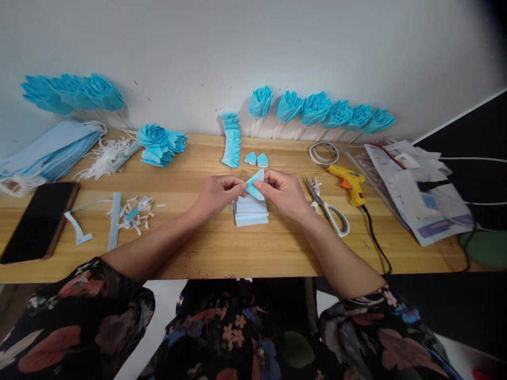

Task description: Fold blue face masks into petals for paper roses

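Note:
Between my two hands is a small piece of light-blue fabric (256,182), with a fold slanting across it. My left hand (222,191) pinches its left side between thumb and fingers. On the right side, my right hand (283,191) grips it with the thumb pressed on top. Just below, partly hidden by the hands, lies a stack of pale-blue fabric pieces (251,212). Two folded blue petals (256,159) rest on the table beyond my hands. Behind them stands a row of overlapping blue petals (232,141).
Scissors (328,207), a yellow glue gun (348,183) and a tape roll (324,153) lie at right. Blue fabric flowers on sticks (315,108) lean along the wall. At left are face masks (51,150), a phone (41,221) and white scraps (137,215).

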Demonstrator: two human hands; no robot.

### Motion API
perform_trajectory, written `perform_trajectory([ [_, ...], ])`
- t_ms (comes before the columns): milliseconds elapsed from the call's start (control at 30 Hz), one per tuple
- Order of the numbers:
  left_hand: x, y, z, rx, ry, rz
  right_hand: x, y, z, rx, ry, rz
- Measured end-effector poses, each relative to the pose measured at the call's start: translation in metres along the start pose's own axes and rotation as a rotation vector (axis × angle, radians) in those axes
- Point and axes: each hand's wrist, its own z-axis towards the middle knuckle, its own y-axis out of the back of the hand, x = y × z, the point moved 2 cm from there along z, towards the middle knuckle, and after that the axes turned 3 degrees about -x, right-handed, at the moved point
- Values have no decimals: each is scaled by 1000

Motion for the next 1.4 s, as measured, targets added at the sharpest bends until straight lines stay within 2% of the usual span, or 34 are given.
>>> perform_trajectory([
  [200,-1,-1,1,52,-25,15,2,-1,-1,26,19,-32],
  [333,0,-1,2,38,0,-26,6,1,-1,32,34,-19],
  [533,-6,-2,-2,86,-3,-22,9,-1,-1,54,15,102],
  [733,-9,-5,-5,101,-44,3,6,0,0,-71,2,103],
  [867,-7,-2,-3,29,-71,-16,8,2,1,17,-1,145],
  [1000,-6,1,-2,-25,-79,-14,10,1,-1,93,-35,69],
  [1267,-6,-2,-2,45,-78,-22,9,-2,-1,89,-10,19],
  [1400,-6,-2,-2,43,-74,-34,10,-1,-1,110,-21,5],
])
